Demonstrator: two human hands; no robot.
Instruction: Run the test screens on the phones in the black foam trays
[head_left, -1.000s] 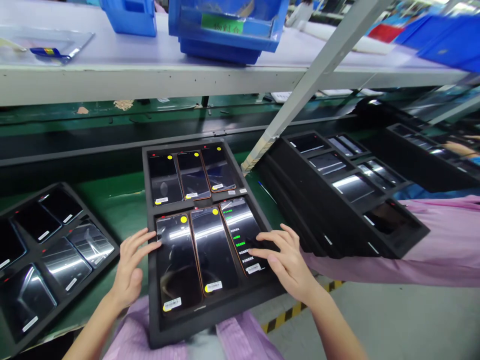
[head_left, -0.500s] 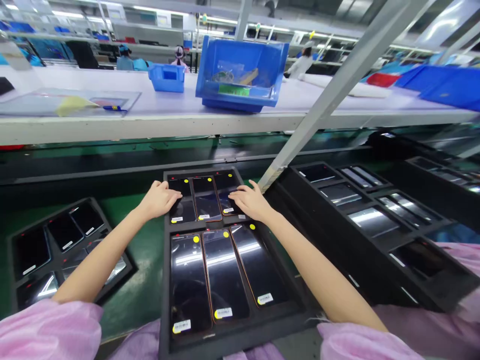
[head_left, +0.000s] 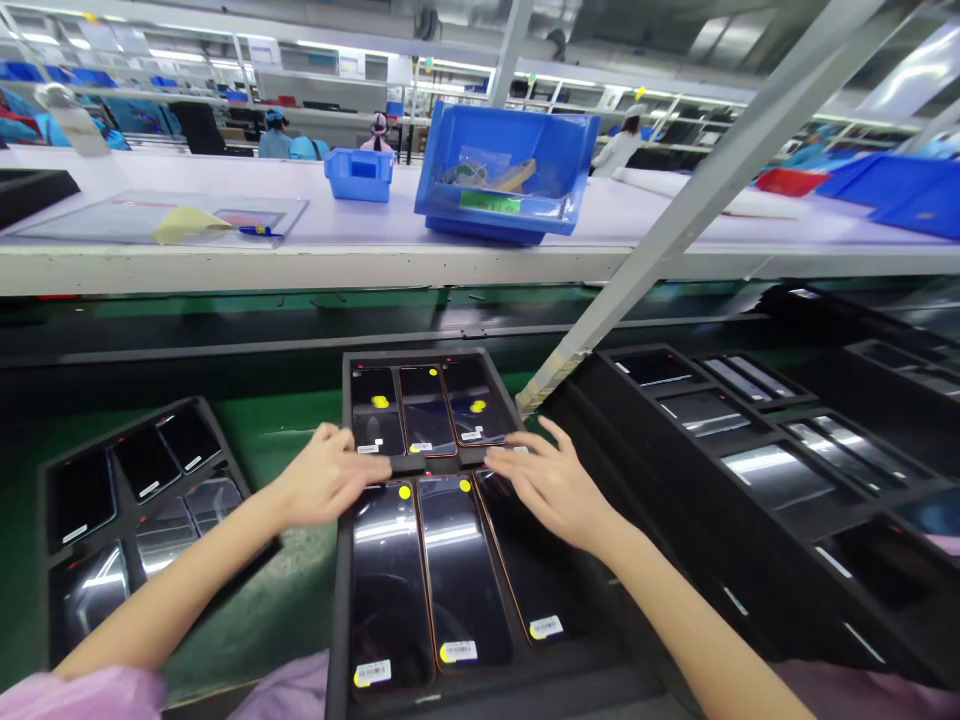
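Nearest: three labelled smartphones (head_left: 466, 580), lower row, black foam tray (head_left: 341, 610). Next: your left hand (head_left: 322, 476), fingers bunched, pinch indeterminable; your right hand (head_left: 551, 490), fingers apart; both withdrawn from the upper row to the divider (head_left: 409, 464). Beyond: three upper smartphones (head_left: 426, 402); outer two now yellow-marked mid-screen, no longer matching the middle one. Farthest: blue parts bin (head_left: 502, 130).
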